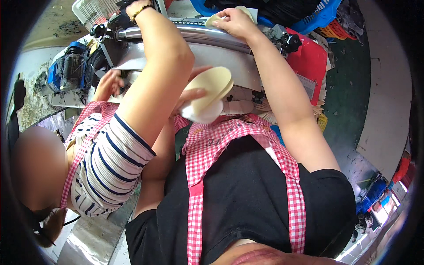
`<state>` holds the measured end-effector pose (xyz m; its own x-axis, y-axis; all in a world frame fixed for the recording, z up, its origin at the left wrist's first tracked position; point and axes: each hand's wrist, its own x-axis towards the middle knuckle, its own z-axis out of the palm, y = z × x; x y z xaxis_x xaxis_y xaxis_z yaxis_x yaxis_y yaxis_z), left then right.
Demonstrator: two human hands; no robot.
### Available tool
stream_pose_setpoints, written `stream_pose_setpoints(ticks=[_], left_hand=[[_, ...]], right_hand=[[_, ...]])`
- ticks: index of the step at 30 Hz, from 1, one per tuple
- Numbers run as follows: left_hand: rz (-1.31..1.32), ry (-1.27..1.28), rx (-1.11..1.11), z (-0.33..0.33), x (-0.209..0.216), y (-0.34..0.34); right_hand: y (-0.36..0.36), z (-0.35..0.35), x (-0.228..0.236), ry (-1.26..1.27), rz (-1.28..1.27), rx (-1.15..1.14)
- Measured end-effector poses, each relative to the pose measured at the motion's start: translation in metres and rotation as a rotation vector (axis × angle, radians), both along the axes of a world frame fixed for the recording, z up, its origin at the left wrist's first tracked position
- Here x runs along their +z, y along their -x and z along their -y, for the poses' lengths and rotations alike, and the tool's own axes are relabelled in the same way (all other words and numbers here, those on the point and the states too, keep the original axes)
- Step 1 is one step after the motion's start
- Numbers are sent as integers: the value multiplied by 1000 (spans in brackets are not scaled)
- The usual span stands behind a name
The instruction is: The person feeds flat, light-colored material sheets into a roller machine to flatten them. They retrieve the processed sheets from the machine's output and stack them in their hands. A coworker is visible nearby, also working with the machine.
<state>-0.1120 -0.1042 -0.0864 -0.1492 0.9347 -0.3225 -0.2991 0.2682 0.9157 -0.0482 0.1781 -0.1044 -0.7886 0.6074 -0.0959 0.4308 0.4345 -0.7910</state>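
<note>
My left hand is closed round a few cream insole-shaped pieces, held in front of my apron and partly blurred. A rounded white piece hangs under them, against the same hand. Stretched far forward, my right hand pinches a thin cream insole-shaped piece just beyond the shiny metal roller. Another cream edge shows behind its knuckles. On my left, a co-worker's arm crosses over the machine, its hand at the roller's far left side; their other hand is lower down.
Black knobs stand at the roller's ends. Beyond it is a blue basket of dark material; a white basket stands far left. A red sheet lies right of the machine. Pale pieces lie below the metal plate.
</note>
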Motion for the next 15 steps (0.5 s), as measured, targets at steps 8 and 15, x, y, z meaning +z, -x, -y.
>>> stream_pose_setpoints(ticks=[8,15], left_hand=[[442,-68,188,55,-8,-13],[176,315,234,-28,-22,13]], right_hand=[[-82,95,16,-823,-272,462],[-40,49,23,-775,-386,50]])
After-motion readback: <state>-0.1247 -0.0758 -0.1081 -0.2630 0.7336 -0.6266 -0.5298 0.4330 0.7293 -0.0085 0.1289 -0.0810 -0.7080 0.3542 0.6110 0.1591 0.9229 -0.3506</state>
